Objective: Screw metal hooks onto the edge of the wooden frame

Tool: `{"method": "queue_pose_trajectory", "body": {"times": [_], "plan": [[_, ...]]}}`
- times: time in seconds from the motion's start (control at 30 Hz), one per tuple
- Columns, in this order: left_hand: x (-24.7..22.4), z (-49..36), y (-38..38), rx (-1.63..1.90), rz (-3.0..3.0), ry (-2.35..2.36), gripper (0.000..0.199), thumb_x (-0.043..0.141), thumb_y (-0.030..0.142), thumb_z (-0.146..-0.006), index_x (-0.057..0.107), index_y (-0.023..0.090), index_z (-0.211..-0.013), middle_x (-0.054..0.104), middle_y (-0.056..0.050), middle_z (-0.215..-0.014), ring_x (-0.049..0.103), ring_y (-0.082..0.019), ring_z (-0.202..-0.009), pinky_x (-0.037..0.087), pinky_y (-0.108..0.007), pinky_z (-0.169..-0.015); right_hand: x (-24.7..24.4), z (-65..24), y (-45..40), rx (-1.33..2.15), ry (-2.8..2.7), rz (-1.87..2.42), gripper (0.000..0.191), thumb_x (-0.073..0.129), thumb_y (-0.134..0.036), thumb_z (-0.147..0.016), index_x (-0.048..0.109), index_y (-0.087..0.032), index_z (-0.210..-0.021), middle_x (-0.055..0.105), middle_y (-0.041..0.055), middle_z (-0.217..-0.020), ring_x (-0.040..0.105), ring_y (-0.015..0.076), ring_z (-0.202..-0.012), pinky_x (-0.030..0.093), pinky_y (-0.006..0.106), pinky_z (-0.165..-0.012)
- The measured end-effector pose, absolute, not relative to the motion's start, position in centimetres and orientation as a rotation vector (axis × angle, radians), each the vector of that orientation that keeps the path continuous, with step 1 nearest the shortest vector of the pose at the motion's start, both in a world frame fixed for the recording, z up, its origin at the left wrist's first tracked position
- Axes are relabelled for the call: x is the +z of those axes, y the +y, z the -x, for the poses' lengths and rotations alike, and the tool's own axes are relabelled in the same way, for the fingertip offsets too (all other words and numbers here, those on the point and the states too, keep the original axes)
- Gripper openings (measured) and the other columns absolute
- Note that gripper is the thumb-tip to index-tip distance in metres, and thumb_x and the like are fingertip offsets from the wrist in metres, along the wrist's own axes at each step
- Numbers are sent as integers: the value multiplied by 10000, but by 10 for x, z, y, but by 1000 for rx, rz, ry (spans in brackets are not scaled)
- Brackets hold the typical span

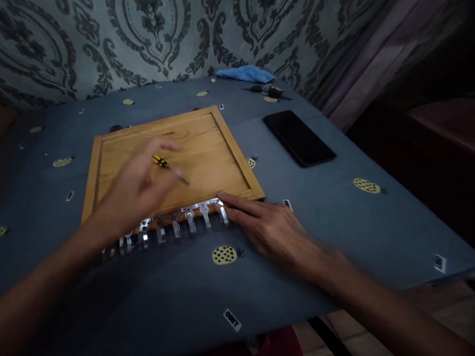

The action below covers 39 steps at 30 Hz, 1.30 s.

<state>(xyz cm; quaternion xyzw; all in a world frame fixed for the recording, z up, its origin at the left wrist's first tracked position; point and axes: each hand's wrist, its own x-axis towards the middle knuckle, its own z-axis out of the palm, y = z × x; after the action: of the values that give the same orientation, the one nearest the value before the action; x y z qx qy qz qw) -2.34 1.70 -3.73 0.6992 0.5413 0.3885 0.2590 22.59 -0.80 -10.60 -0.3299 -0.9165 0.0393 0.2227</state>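
Note:
A wooden panel point(229, 155) with a raised frame lies on the table. Along its near edge runs a metal hook rail point(190, 218), with several shiny hooks hanging toward me. My left hand point(137, 183), somewhat blurred, hovers above the panel with thumb and index finger apart. Between them, a small yellow-and-black screwdriver point(161, 161) shows on the panel, its tip pointing right and toward me. At the rail's right end, my right hand point(274, 234) has its fingers on the last hook and the panel's edge, holding the rail there.
A black phone point(299, 138) lies right of the panel. Keys point(268, 90) and a blue cloth point(246, 73) are at the far edge, by the patterned curtain point(151, 21). The blue tablecloth point(291, 321) has pineapple prints. Its right edge drops off to the floor.

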Motion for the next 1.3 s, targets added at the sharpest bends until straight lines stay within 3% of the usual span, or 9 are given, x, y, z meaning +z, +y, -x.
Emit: {"method": "queue_pose_trajectory", "body": {"times": [0.1, 0.3, 0.7, 0.93, 1.3], "plan": [[-41, -5, -14, 676, -2300, 1408, 503, 737, 326, -800, 532, 175, -1234, 572, -120, -1294, 479, -300, -1287, 407, -486, -1089, -106, -226, -8, 138, -2548, 916, 385, 465, -50, -932, 644, -184, -1246, 597, 67, -1394, 742, 210, -944, 603, 304, -638], [-56, -29, -22, 564, -2488, 1479, 755, 823, 358, -732, 398, 156, -1323, 639, -118, -1216, 546, -293, -1188, 457, -462, -1018, -107, -227, -8, 184, -2541, 894, 309, 467, -111, -969, 649, -155, -1215, 583, 93, -1409, 730, 229, -991, 604, 327, -681], [-63, -30, -21, 547, -2358, 1571, 718, 810, 263, -747, 369, 209, -1311, 690, -50, -1098, 608, -279, -1090, 459, -443, -934, -107, -224, -9, 226, -2494, 893, 317, 450, -92, -967, 654, -162, -1199, 594, 70, -1403, 727, 218, -999, 616, 309, -680], [-61, -31, -16, 530, -2293, 1593, 712, 844, 277, -711, 390, 230, -1258, 692, -21, -1014, 615, -270, -1020, 447, -434, -890, -103, -233, -13, 334, -2320, 927, 335, 457, -101, -977, 635, -164, -1253, 593, 110, -1399, 679, 217, -1130, 613, 344, -884], [-64, -31, -16, 535, -2303, 1606, 708, 832, 292, -717, 375, 248, -1256, 677, -28, -996, 621, -284, -1024, 456, -440, -887, -105, -234, -16, 313, -2383, 862, 313, 434, -110, -990, 651, -136, -1213, 658, 118, -1309, 719, 203, -1040, 628, 330, -828]]}}
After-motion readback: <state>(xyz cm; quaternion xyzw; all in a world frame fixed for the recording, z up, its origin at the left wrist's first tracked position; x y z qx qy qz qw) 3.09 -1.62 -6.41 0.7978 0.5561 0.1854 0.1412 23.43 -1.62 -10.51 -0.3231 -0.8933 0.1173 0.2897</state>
